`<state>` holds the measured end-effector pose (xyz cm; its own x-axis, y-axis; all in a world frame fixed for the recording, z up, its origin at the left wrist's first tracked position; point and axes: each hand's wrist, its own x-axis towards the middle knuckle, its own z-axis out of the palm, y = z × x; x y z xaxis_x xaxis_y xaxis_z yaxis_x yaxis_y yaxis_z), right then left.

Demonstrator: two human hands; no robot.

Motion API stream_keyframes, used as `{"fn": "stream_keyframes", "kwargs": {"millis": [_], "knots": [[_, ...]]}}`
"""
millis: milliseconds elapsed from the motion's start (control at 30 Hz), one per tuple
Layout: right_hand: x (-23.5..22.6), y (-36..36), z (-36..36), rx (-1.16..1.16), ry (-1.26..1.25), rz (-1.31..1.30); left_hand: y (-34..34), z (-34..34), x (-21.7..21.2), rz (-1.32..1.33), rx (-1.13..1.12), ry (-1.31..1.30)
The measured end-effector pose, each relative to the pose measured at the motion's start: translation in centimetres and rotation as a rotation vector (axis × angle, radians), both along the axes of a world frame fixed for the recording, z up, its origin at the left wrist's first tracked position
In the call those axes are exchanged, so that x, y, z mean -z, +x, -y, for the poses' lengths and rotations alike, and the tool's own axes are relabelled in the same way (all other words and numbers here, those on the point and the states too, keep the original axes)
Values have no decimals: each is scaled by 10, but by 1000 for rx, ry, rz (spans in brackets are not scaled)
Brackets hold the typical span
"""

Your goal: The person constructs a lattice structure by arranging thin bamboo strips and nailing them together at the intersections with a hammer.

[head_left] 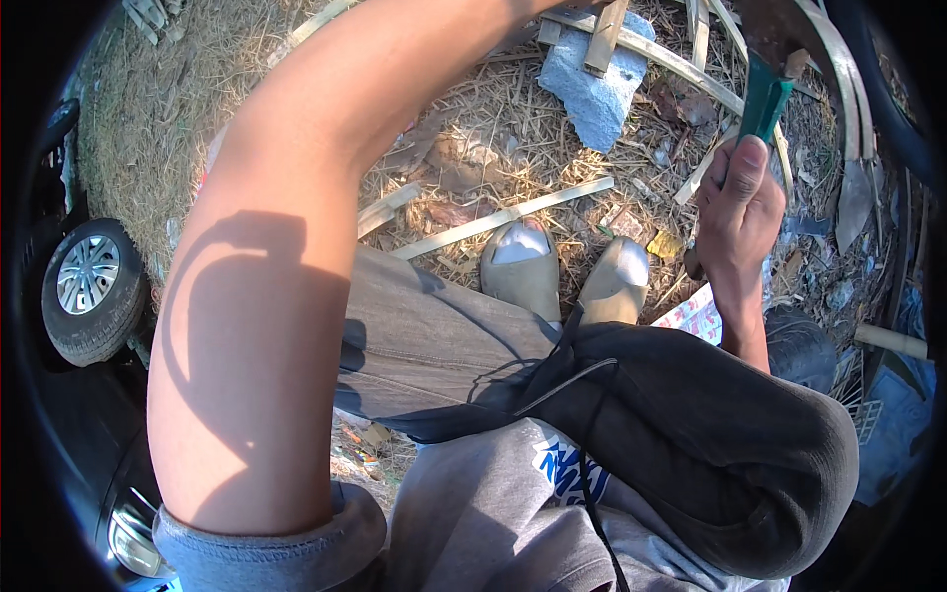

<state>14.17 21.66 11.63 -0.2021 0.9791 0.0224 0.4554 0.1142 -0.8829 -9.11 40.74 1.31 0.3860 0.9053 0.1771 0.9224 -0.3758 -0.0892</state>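
Note:
My right hand (740, 202) is closed around the green handle (765, 99) of a broad-bladed chopping knife. Its dark, rusty-looking blade (771, 30) reaches up to the top edge, where part of it is cut off. My left forearm (434, 69) stretches across the upper left, and the hand at its end lies beyond the top edge. Close to that wrist, a short wooden piece (605, 39) overlaps a pale blue-grey stone slab (595, 89). Whether my left hand touches the wood cannot be seen.
Straw and wood chips cover the ground around my sandalled feet (521, 271). A long split strip (503, 217) lies before them; curved strips (681, 64) cross beyond the slab. At the left stands a vehicle with a wheel (91, 281). Debris and a pale stick (891, 340) lie far right.

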Motion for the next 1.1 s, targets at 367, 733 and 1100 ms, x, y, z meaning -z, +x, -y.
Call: {"fn": "stream_keyframes", "kwargs": {"millis": [367,733,1100], "knots": [[-2,-5,-5,-23,-60,100,0,20,-23,-53,58,-94],[-4,3,-6,50,53,-180,0,5,5,31,16,-16],[-14,14,1,8,-346,-76,-3,4,27,52,-116,114]]}}
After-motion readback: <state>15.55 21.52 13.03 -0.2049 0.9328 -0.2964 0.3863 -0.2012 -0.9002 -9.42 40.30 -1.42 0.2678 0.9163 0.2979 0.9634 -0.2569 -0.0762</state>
